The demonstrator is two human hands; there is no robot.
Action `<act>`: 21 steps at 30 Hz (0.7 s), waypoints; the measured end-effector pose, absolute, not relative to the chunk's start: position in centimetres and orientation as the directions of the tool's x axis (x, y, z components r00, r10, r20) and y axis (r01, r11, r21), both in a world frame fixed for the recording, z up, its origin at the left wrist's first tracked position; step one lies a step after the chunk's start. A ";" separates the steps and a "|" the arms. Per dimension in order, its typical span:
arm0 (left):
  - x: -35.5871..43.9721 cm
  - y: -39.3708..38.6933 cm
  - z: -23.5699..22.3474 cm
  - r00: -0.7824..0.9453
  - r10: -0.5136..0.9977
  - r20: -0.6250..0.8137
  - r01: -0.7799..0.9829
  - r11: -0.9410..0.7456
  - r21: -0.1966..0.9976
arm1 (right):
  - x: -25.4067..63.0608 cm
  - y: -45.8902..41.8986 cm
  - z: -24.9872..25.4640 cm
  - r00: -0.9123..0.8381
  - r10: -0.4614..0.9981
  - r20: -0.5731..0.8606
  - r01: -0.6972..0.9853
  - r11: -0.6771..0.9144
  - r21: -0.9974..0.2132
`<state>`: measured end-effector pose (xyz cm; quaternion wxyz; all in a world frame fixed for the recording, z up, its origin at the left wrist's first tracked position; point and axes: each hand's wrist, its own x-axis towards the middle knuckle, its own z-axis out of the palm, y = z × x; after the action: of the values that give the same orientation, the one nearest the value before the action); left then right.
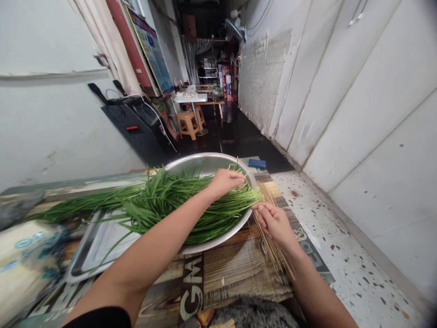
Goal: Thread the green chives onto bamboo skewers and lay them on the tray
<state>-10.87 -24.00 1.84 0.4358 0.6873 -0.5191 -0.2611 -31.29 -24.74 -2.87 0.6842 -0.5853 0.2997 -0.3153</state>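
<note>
A wide metal basin (218, 246) holds a large heap of green garlic chives (191, 205), their pale stem ends gathered at its right side. Reaching over the heap, my left hand (225, 183) is closed, with thumb and fingers pinched at the stem ends of a few chives. My right hand (275, 224) is closed just outside the basin's right rim, its fingertips close to the pale stems. What it grips, if anything, is too small to make out. Thin bamboo skewers (269, 248) lie on the table beneath and beside it.
The basin stands on a wood-patterned table (232, 269). Left of it are a metal tray (105, 241), more chives (92, 200) and a white plastic-wrapped bundle (27, 264). A blue box (257, 163) lies beyond the rim. A white wall (368, 114) runs along the right.
</note>
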 end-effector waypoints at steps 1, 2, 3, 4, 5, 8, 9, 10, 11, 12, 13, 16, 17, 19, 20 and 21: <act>-10.9 -24.0 1.8 0.324 -0.942 0.091 -0.486 -0.082 0.870 | -31.3 -24.7 -2.9 0.623 -0.781 -0.044 0.079 0.119 -0.990; -10.8 -24.0 1.7 0.319 -0.943 0.091 -0.486 -0.080 0.870 | -31.3 -24.7 -2.9 0.625 -0.779 -0.047 0.078 0.123 -0.989; -10.8 -24.0 1.6 0.313 -0.945 0.093 -0.486 -0.076 0.871 | -31.3 -24.7 -2.8 0.627 -0.778 -0.049 0.078 0.125 -0.989; -10.8 -24.1 1.5 0.308 -0.947 0.094 -0.485 -0.071 0.871 | -31.3 -24.7 -2.8 0.627 -0.777 -0.049 0.079 0.126 -0.989; -10.7 -24.1 1.5 0.306 -0.947 0.096 -0.484 -0.068 0.872 | -31.2 -24.7 -2.8 0.629 -0.776 -0.048 0.080 0.126 -0.989; -10.7 -24.1 1.4 0.309 -0.946 0.101 -0.483 -0.065 0.873 | -31.2 -24.7 -2.7 0.632 -0.774 -0.046 0.083 0.126 -0.989; -10.7 -24.1 1.4 0.312 -0.945 0.102 -0.485 -0.066 0.872 | -31.2 -24.7 -2.7 0.634 -0.772 -0.047 0.081 0.126 -0.989; -10.7 -24.1 1.4 0.315 -0.944 0.103 -0.487 -0.067 0.871 | -31.2 -24.7 -2.6 0.635 -0.771 -0.048 0.079 0.127 -0.989; -10.7 -24.1 1.5 0.317 -0.943 0.104 -0.490 -0.069 0.869 | -31.2 -24.7 -2.6 0.635 -0.771 -0.050 0.079 0.129 -0.989; -10.8 -24.1 1.5 0.319 -0.942 0.103 -0.492 -0.071 0.868 | -31.2 -24.7 -2.7 0.634 -0.771 -0.050 0.080 0.131 -0.988; -10.8 -24.1 1.5 0.321 -0.941 0.102 -0.493 -0.074 0.867 | -31.2 -24.7 -2.7 0.634 -0.772 -0.050 0.083 0.132 -0.988; -10.7 -24.1 1.5 0.330 -0.938 0.105 -0.495 -0.077 0.866 | -31.2 -24.7 -2.8 0.629 -0.776 -0.046 0.090 0.132 -0.987; -10.7 -24.1 1.5 0.333 -0.937 0.107 -0.497 -0.077 0.865 | -31.2 -24.7 -2.8 0.627 -0.778 -0.045 0.090 0.130 -0.987; -10.7 -24.1 1.4 0.337 -0.935 0.109 -0.501 -0.081 0.862 | -31.2 -24.7 -2.8 0.626 -0.778 -0.047 0.089 0.131 -0.987; -10.7 -24.1 1.4 0.338 -0.935 0.107 -0.502 -0.083 0.861 | -31.2 -24.7 -2.8 0.627 -0.778 -0.047 0.090 0.132 -0.987; -10.7 -24.2 1.4 0.337 -0.936 0.104 -0.504 -0.086 0.860 | -31.2 -24.7 -2.8 0.627 -0.778 -0.048 0.090 0.133 -0.987</act>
<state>-10.68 -24.16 1.36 0.4332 0.6934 -0.5190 -0.2493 -31.24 -24.69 -2.76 0.6915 -0.5791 0.2970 -0.3135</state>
